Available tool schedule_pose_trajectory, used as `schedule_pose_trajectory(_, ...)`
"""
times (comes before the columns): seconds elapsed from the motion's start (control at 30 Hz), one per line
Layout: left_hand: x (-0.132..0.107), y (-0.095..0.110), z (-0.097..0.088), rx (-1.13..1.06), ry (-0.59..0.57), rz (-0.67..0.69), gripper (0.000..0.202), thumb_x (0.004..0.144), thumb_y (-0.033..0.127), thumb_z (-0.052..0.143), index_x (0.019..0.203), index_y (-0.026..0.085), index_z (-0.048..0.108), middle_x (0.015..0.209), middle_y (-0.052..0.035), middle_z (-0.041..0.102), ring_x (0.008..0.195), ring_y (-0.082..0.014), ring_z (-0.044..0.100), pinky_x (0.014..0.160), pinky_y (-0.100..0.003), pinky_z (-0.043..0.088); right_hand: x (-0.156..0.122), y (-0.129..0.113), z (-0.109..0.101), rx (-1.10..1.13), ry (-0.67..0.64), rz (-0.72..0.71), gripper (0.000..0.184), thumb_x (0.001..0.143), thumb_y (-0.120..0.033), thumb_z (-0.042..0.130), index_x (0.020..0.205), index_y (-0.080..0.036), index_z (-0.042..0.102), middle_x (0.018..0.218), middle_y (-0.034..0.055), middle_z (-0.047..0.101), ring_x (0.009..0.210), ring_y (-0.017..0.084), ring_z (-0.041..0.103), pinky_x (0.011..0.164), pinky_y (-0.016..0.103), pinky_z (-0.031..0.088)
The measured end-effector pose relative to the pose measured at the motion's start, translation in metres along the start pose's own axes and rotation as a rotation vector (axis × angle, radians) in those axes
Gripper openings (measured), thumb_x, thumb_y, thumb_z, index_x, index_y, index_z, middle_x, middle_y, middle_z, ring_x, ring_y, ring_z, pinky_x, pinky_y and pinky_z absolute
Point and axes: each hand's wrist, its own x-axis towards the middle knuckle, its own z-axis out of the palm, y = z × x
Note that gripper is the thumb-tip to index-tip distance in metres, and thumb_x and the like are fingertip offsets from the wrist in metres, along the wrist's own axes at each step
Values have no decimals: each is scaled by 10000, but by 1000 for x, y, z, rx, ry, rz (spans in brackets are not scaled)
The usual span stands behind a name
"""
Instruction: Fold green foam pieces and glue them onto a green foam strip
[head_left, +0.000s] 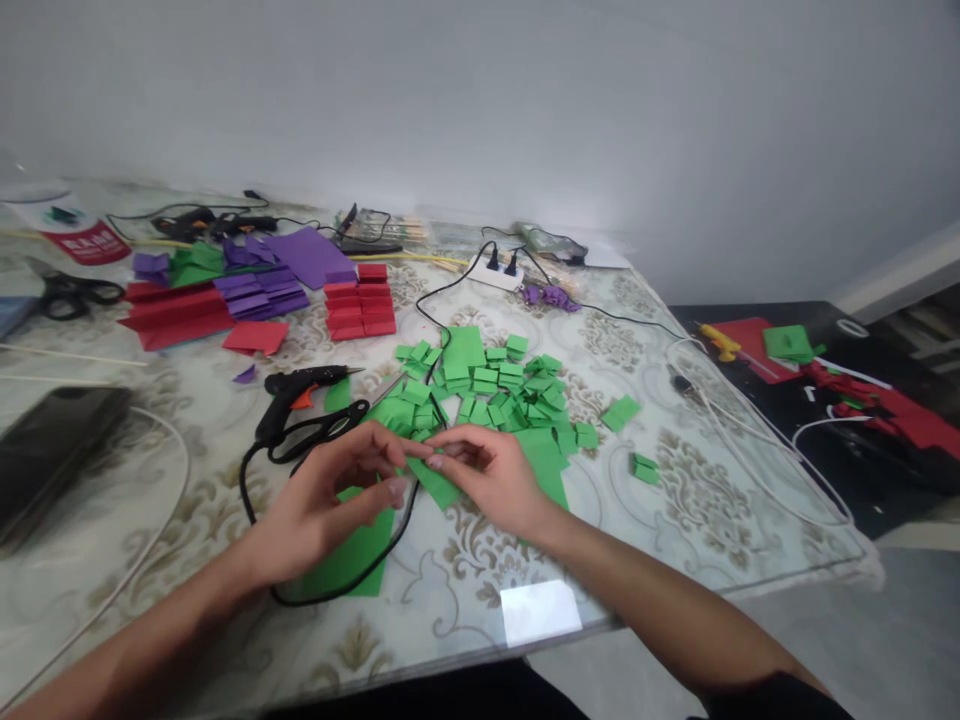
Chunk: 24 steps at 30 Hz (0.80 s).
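My left hand [330, 495] and my right hand [491, 475] meet above the table's near edge, both pinching a small green paper piece [435, 483] between their fingertips. Under my left hand lies a larger green paper sheet [352, 560]. Just beyond the hands spreads a heap of several folded green paper pieces [495, 390]. Black scissors [319, 432] and a black glue gun [296, 390] lie to the left of the heap, close to my left hand.
Red folded papers [360, 305] and purple papers [262, 290] lie at the back left, beside another pair of scissors [71, 293]. A phone [52, 445] rests at the left. A white power strip [495, 272] and cables sit farther back. Beyond the table's right edge [750, 420] is a dark surface with scraps.
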Motion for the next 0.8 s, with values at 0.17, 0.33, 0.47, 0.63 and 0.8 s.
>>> schedule_pose_trajectory(0.17, 3, -2, -1, -256, -52, -52, 172, 937, 312, 686, 983, 204, 561, 1061, -83, 704, 731, -162, 663, 561, -251, 521, 2, -4, -1, 109, 13, 77, 197, 762, -344, 846, 845, -192, 752, 751, 14, 733, 654, 136, 626, 618, 264, 467)
schedule_pose_trajectory(0.33, 5, -3, 0, -299, -72, -45, 158, 935, 310, 690, 993, 212, 580, 1099, -88, 705, 730, -163, 663, 555, -253, 517, 4, -5, -4, 140, -6, 106, 208, 778, -362, 832, 837, -187, 737, 726, -6, 694, 659, 127, 595, 641, 265, 455)
schedule_pose_trajectory(0.47, 3, -1, 2, -260, -52, -37, 177, 917, 336, 714, 976, 212, 602, 817, -35, 674, 719, -175, 648, 558, -243, 514, 5, -5, -5, 153, -39, 126, 232, 792, -394, 820, 867, -193, 732, 764, -5, 683, 696, 130, 596, 669, 271, 462)
schedule_pose_trajectory(0.63, 1, -2, 3, -246, -47, -38, 183, 923, 339, 708, 976, 204, 596, 1065, -89, 687, 750, -168, 655, 569, -252, 518, 5, -4, -5, 172, -36, 129, 251, 776, -398, 838, 858, -191, 722, 750, -8, 671, 683, 125, 583, 653, 262, 453)
schedule_pose_trajectory(0.8, 1, -2, 3, -238, -46, -47, 180, 917, 342, 711, 968, 208, 601, 1043, -82, 682, 751, -170, 648, 605, -271, 519, 4, -4, -6, 149, 0, 124, 258, 760, -398, 845, 833, -187, 717, 703, -11, 648, 648, 130, 564, 626, 268, 437)
